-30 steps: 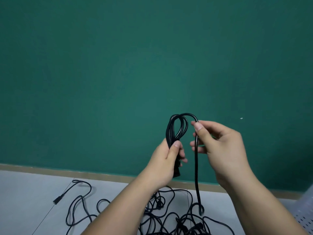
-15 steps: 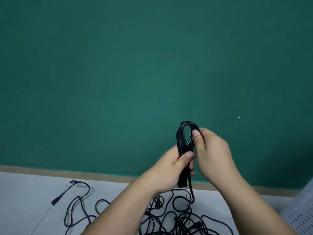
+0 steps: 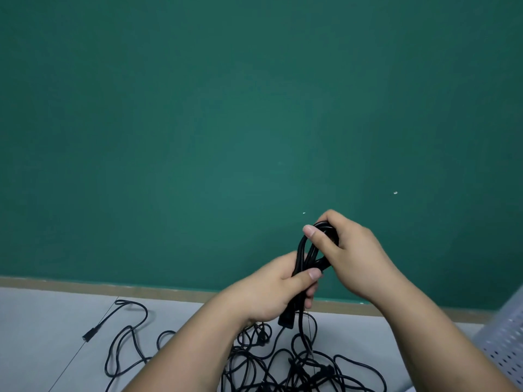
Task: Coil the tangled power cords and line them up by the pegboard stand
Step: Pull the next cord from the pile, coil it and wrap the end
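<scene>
Though wider earlier, cord coil [image 3: 300, 251] compact

A second ago the right hand [image 3: 353, 256] holds one long strand [image 3: 324, 265] out to the side, apart from the cord bundle [image 3: 302, 256]. Half a second ago it brings that strand in against the loops. Now it is closed over the top of the bundle, thumb laid across the front. The strand no longer hangs straight down to the pile [image 3: 297, 363] on the floor. A turn of it seems to cross the bundle just above the left hand [image 3: 268, 295], though fingers hide how it runs. The loops, round before, are pressed narrow. More of the pegboard stand [image 3: 506, 335] shows at the right edge.
</scene>
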Tool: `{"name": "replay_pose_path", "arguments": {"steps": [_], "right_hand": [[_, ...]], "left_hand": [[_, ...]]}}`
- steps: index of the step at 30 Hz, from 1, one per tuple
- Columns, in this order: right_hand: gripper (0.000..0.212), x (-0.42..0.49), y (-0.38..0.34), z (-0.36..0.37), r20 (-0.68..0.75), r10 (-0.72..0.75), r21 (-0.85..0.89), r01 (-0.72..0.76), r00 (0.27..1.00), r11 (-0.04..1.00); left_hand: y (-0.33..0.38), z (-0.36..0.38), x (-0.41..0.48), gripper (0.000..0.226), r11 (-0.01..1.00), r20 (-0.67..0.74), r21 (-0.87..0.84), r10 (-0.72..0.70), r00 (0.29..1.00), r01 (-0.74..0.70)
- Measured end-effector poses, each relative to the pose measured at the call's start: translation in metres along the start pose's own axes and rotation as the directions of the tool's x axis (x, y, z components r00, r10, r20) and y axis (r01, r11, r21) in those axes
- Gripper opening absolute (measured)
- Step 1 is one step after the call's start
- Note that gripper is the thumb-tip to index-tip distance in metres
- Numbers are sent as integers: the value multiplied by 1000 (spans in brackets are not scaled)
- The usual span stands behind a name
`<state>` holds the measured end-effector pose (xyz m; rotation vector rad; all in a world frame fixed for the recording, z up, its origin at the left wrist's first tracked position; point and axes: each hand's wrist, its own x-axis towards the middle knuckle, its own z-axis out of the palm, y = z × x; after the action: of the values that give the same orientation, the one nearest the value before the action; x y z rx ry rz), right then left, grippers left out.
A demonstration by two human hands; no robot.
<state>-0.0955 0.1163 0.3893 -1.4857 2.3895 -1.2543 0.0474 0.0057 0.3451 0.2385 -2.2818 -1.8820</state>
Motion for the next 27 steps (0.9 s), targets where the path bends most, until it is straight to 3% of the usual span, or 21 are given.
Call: {"name": "replay_pose_path", "arguments": {"steps": [2,5,8,12,15,17,20,23,25,27], "right_hand": [[25,2,4,-1,-15,-5,72,6,1000,997],[6,4,8,-2,-36,-12,244,20,999,970],[7,3,10,-4,-29,-7,225,13,1000,974],[33,3,11,-2,-34,39,73,-36,999,997],[37,3,11,-2,13,59,150,-60,998,987],[39,3,8,-3,57,93,318,-107,994,942],[38,3,5,-4,157,149,581,-213,976,786],[33,5,9,-2,236,170,679,-287,957,676],[32,5,12,0,199,184,630,-270,963,728],[31,5,16,4,105,127,452,-162,986,878]], "left_hand": [[-2,3,2,11,999,-51,-23,29,998,-30],[-1,8,5,26,998,-92,-24,62,994,-65],[-1,7,6,16,993,-50,69,96,994,-92],[-3,6,6,8,967,56,246,59,997,-71],[-4,4,4,13,974,67,215,55,996,-68],[-4,1,2,16,983,41,162,76,996,-82],[-5,0,2,17,992,-9,71,105,994,-104],[-5,6,3,18,993,-31,34,112,993,-110],[-6,8,4,18,992,-8,96,78,997,-77],[-6,8,4,18,974,29,224,35,999,-41]]}}
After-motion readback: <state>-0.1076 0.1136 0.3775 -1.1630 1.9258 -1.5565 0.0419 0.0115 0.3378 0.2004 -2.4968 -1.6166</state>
